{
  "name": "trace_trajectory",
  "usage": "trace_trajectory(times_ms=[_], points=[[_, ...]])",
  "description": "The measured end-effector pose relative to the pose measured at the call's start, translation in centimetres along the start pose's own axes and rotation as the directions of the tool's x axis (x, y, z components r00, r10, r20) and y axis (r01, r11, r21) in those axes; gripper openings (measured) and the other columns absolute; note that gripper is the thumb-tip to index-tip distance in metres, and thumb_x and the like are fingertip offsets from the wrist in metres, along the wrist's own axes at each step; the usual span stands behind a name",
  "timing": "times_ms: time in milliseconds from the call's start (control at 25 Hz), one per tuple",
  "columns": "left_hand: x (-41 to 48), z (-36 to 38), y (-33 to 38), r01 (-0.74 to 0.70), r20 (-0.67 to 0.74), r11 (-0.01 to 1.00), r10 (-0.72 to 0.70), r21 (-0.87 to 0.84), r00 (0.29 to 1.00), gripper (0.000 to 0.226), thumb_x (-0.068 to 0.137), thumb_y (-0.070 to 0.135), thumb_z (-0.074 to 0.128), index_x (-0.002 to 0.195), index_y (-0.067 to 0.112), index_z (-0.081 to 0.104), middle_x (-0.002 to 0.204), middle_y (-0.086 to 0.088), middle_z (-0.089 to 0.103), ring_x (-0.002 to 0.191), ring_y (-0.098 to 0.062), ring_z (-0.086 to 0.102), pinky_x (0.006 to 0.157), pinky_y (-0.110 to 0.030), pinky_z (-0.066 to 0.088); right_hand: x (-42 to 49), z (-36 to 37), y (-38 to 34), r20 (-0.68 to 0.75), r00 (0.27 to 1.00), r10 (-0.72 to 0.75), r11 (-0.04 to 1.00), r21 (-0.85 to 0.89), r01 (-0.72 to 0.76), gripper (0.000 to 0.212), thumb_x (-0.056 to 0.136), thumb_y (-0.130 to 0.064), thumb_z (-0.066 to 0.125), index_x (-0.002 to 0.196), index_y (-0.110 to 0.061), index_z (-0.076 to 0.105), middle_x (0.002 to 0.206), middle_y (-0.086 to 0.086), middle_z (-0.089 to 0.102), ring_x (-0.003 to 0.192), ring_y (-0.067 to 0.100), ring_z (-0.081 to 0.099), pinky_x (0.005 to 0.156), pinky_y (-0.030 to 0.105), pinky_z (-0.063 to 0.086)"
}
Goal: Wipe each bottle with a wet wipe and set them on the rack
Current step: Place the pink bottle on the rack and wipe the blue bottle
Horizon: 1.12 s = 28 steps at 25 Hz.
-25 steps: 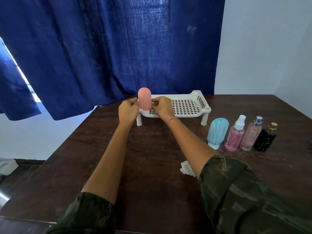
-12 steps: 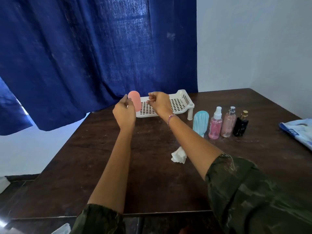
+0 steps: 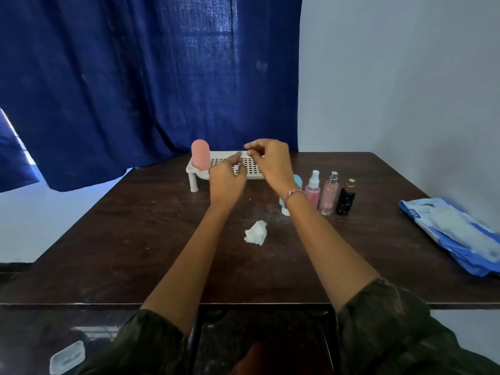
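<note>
A pink rounded bottle [image 3: 200, 155] stands upright at the left end of the white perforated rack [image 3: 254, 170] at the back of the table. My left hand [image 3: 226, 178] and my right hand [image 3: 270, 162] hover in front of the rack, both empty with fingers loosely apart. A teal bottle [image 3: 297, 180] is mostly hidden behind my right wrist. To its right stand a pink spray bottle [image 3: 313, 189], a pale pink perfume bottle [image 3: 329, 194] and a small black bottle [image 3: 345, 198]. A crumpled white wipe [image 3: 256, 233] lies on the table between my forearms.
A blue and white wipe pack [image 3: 454, 234] lies at the table's right edge. The dark wooden table [image 3: 135, 239] ends near my elbows. A dark blue curtain [image 3: 135, 77] hangs behind the rack. A clear lid [image 3: 67, 357] lies on the floor at bottom left.
Both hands let go of the pink bottle, which now stands on the rack, and drew back to the right. The camera view shifted and the wipe pack came into sight.
</note>
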<state>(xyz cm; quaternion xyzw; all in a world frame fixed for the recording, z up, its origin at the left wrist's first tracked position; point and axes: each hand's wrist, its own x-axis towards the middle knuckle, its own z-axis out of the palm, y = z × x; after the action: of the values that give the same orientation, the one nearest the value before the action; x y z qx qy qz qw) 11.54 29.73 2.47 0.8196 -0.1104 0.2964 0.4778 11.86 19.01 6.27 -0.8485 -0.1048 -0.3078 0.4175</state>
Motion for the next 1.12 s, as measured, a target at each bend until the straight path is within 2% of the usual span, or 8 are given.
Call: trace_trajectory(times_ms=[80,120,240,440,600,840,960,1120], points=[[-0.7,1.5,0.8,-0.023,0.082,1.0,0.023,0.004,0.996,0.035,0.091,0.011,0.054,0.125,0.004,0.059,0.124,-0.01,0.064,0.114,-0.018,0.059,0.101,-0.026,0.043,-1.2,-2.2,1.1,-0.048,0.999,-0.005,0.998,-0.057,0.003,0.016,0.086,-0.008,0.061,0.099,-0.008,0.07,0.1,0.005,0.07,0.091,0.012,0.064,0.082,0.014,0.045],[-1.1,2.2,1.0,-0.028,0.127,1.0,0.028,0.0,0.991,0.034,0.091,0.01,0.054,0.124,0.004,0.06,0.124,-0.009,0.064,0.116,-0.019,0.059,0.101,-0.026,0.043,-2.0,-3.1,1.7,-0.08,0.997,-0.006,0.995,-0.104,-0.003,0.016,0.087,-0.008,0.061,0.1,-0.008,0.07,0.101,0.006,0.069,0.091,0.013,0.063,0.08,0.013,0.044],[-1.9,3.9,1.3,-0.035,0.237,0.999,0.029,0.021,0.971,0.034,0.091,0.007,0.055,0.125,0.005,0.06,0.123,-0.008,0.064,0.112,-0.018,0.06,0.09,-0.009,0.039,-3.7,-5.4,3.5,-0.099,0.995,-0.015,0.942,-0.335,-0.019,0.021,0.089,-0.007,0.057,0.108,-0.006,0.067,0.103,0.01,0.066,0.095,0.02,0.057,0.08,0.025,0.046],[-1.9,5.6,1.4,-0.004,0.362,1.0,0.0,0.008,0.932,0.039,0.089,0.008,0.06,0.128,0.006,0.057,0.121,-0.008,0.065,0.111,-0.016,0.061,0.099,-0.023,0.043,-4.7,-7.6,4.6,0.075,0.997,0.003,0.799,-0.599,0.042,0.027,0.084,-0.006,0.061,0.111,-0.005,0.064,0.104,0.011,0.064,0.101,0.021,0.046,0.075,0.029,0.047],[-1.3,6.4,1.9,-0.033,0.407,0.999,0.026,0.008,0.913,0.04,0.087,0.011,0.065,0.126,0.005,0.058,0.12,-0.01,0.065,0.107,-0.014,0.061,0.088,-0.01,0.039,-4.6,-7.4,4.8,0.109,0.994,0.003,0.735,-0.674,0.072,0.024,0.089,-0.012,0.056,0.111,-0.01,0.064,0.105,0.006,0.063,0.105,0.018,0.044,0.07,0.024,0.041],[-1.1,6.1,1.6,-0.032,0.361,0.999,0.032,-0.006,0.932,0.031,0.085,0.012,0.067,0.115,0.007,0.066,0.108,-0.008,0.07,0.09,-0.011,0.062,0.078,-0.012,0.044,-4.0,-6.0,6.4,0.038,0.999,-0.021,0.858,-0.513,0.037,0.026,0.087,-0.011,0.06,0.113,-0.008,0.065,0.107,0.008,0.066,0.097,0.019,0.051,0.079,0.025,0.045],[-1.1,4.8,0.3,0.012,0.222,0.999,-0.002,-0.043,0.975,0.032,0.087,0.012,0.064,0.118,0.005,0.063,0.112,-0.008,0.068,0.098,-0.015,0.063,0.084,-0.016,0.046,-4.9,-4.8,6.6,-0.148,0.987,0.059,0.987,-0.14,-0.081,0.023,0.083,-0.01,0.066,0.106,-0.01,0.069,0.102,0.004,0.069,0.085,0.006,0.058,0.072,0.005,0.043],[-2.3,4.4,-1.5,0.017,0.144,0.996,-0.004,-0.089,0.99,0.033,0.09,0.011,0.06,0.122,0.003,0.059,0.12,-0.009,0.063,0.106,-0.012,0.057,0.084,-0.006,0.04,-7.1,-2.1,7.5,-0.039,0.985,0.171,0.985,0.036,-0.17,0.027,0.082,-0.013,0.068,0.109,-0.009,0.067,0.105,0.003,0.069,0.086,0.003,0.062,0.074,0.002,0.045]])
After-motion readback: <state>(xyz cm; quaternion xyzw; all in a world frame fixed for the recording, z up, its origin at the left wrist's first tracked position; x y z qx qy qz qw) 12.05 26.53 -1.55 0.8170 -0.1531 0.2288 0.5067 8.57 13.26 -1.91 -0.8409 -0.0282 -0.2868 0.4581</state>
